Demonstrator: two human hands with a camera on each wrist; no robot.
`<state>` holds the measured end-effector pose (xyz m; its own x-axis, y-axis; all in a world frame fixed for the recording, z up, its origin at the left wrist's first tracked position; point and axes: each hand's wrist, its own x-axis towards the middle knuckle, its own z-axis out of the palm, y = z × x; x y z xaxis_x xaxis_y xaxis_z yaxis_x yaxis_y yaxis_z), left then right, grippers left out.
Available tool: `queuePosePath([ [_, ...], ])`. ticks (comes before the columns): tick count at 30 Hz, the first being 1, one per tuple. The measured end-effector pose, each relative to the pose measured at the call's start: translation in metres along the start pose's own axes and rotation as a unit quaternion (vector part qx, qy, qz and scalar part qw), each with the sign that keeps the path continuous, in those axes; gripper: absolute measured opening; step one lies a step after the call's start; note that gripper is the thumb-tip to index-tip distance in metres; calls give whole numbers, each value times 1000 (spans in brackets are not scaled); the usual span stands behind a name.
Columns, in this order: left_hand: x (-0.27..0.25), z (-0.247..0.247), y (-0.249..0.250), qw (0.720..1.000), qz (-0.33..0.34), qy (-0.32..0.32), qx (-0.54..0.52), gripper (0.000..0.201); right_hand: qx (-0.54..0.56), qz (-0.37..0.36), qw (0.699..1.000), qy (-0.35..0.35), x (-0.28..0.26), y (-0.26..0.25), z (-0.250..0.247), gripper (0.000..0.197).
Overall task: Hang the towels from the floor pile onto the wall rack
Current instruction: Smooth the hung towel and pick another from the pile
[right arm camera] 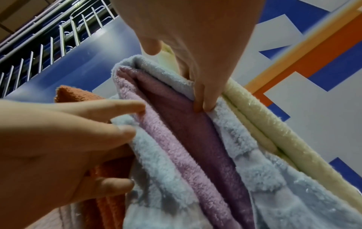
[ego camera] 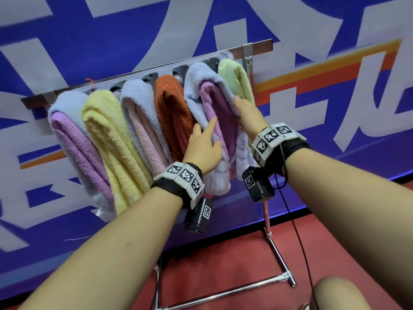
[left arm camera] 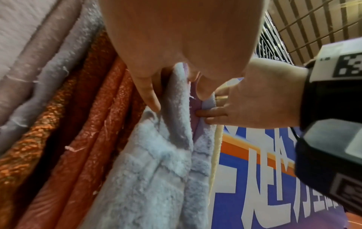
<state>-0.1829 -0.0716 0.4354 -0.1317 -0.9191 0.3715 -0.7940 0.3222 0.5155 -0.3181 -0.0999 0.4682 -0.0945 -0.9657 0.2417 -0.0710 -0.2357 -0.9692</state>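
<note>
My left hand (ego camera: 204,148) lies on the left fold of the fluffy pale-blue and purple towel (ego camera: 210,121), with the fingers (right arm camera: 121,106) mostly straight and only the tips bent into the soft pile; the thumb goes behind the fold, next to the coarse orange knitted towel (ego camera: 172,108). My right hand (ego camera: 247,115) pinches the right edge of the same towel: in the right wrist view the fingertips (right arm camera: 203,106) close on the thin blue border, where it meets the darker purple inner side. This towel hangs folded over the grey metal wall rack (ego camera: 257,49), fifth from the left, and its lower end is thick and rounded.

Just beside it on the right hangs a pale-green terry towel (ego camera: 237,79), touching my right hand. To the left of the orange one I see a blue and pink towel (ego camera: 140,121), a yellow towel with a rough looped surface (ego camera: 111,139) and another blue and purple towel (ego camera: 73,139), all as long folded rolls pressed side by side. Behind them is a blue banner with big white characters (ego camera: 111,30). Below, a shiny chrome tube stand (ego camera: 277,249) is on the red floor (ego camera: 223,260).
</note>
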Motion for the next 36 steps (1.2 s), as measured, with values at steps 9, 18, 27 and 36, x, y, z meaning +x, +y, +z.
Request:
queuePosePath([
  [9, 4, 16, -13, 995, 2, 71, -73, 49, -2, -27, 1000, 9, 13, 16, -9, 38],
  [18, 6, 23, -34, 997, 53, 31, -54, 93, 75, 38, 991, -104, -1, 37, 12, 27],
  [27, 8, 34, -43, 998, 51, 21, -26, 92, 53, 51, 989, -127, -8, 48, 10, 33],
  [36, 37, 34, -26, 998, 59, -21, 14, 88, 123, -10, 988, -97, 8, 51, 4, 34],
])
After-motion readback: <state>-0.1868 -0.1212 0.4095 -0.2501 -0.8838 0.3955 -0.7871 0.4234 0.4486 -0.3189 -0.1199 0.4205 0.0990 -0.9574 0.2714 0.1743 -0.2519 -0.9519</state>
